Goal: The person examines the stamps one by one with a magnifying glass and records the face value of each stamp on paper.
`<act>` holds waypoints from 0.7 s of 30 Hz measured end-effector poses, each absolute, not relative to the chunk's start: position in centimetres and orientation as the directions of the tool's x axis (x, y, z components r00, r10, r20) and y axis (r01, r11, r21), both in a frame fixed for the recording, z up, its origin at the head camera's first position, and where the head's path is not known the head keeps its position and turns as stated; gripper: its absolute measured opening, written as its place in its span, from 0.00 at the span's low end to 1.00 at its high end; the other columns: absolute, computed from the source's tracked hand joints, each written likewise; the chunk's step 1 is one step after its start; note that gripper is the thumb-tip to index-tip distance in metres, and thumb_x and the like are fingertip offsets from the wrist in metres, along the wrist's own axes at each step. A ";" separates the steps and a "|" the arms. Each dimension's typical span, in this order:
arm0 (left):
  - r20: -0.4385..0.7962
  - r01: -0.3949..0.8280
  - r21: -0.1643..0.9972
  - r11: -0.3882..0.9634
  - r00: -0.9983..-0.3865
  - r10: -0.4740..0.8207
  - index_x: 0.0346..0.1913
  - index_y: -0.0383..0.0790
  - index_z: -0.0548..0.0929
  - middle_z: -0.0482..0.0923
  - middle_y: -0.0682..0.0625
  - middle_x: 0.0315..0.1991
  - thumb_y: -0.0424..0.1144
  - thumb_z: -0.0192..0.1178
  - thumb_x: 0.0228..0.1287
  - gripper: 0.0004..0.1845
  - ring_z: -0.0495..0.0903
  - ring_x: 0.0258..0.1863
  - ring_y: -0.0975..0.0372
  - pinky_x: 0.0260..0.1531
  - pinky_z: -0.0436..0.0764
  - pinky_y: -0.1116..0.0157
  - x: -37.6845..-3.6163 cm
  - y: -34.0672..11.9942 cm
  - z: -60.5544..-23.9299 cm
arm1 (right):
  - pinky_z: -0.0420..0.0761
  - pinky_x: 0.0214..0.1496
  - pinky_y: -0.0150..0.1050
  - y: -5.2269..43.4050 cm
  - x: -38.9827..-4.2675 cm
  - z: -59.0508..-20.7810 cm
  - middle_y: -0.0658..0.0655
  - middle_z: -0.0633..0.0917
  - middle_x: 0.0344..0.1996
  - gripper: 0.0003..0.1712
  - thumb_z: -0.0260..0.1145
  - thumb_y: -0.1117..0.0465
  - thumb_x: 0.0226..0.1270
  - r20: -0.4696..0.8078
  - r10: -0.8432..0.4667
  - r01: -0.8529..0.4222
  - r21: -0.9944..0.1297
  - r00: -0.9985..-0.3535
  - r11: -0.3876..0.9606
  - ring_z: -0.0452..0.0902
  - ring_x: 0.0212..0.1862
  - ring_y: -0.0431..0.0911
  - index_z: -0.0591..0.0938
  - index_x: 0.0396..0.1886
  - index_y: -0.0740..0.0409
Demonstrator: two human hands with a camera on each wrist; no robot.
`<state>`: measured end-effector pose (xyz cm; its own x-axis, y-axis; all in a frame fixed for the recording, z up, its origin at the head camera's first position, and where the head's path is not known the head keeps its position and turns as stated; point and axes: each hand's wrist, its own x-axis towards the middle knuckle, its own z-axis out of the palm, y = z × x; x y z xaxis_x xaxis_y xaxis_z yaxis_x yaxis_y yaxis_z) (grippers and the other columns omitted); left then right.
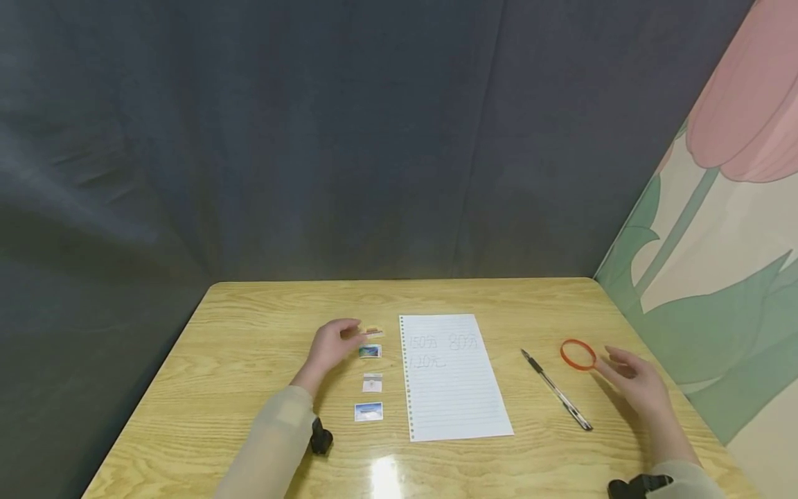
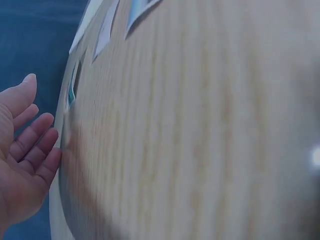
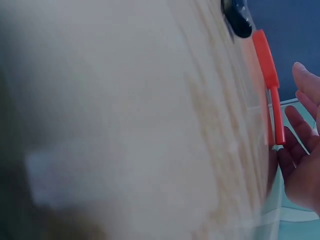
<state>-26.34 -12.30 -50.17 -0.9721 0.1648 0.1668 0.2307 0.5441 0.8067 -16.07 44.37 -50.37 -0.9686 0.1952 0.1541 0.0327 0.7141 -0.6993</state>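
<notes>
My left hand (image 1: 332, 346) reaches over the topmost small stamp-like picture (image 1: 374, 333), its fingertips right at that picture's left edge. In the left wrist view the fingers (image 2: 37, 145) are loosely spread with nothing between them. Just below lie a blue-green picture (image 1: 370, 352), a pale grey one (image 1: 372, 383) and a blue-sky one (image 1: 368, 412), in a column. At the right, my right hand (image 1: 639, 381) hovers beside a red-rimmed magnifying glass (image 3: 267, 62). Its fingers (image 3: 300, 125) are relaxed near the end of the thin red handle. The head view hides that handle behind the hand.
A ruled, hole-punched sheet (image 1: 458, 388) with pencilled prices lies mid-table. Right of it a clear pen with a black grip (image 1: 555, 389) lies aslant. The wooden table (image 1: 249, 346) meets a dark curtain (image 1: 349, 138) behind and a flower-patterned wall (image 1: 717, 312) at the right.
</notes>
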 end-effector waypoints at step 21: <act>0.176 0.232 0.727 0.647 -0.973 0.151 0.52 0.39 0.87 0.79 0.43 0.51 0.38 0.71 0.60 0.17 0.78 0.50 0.50 0.53 0.79 0.52 -28.1 -12.2 -51.6 | 0.68 0.63 0.58 45.1 -16.5 -51.6 0.72 0.74 0.63 0.36 0.67 0.49 0.69 0.152 0.168 0.028 -0.654 -0.974 0.756 0.66 0.62 0.68 0.72 0.67 0.69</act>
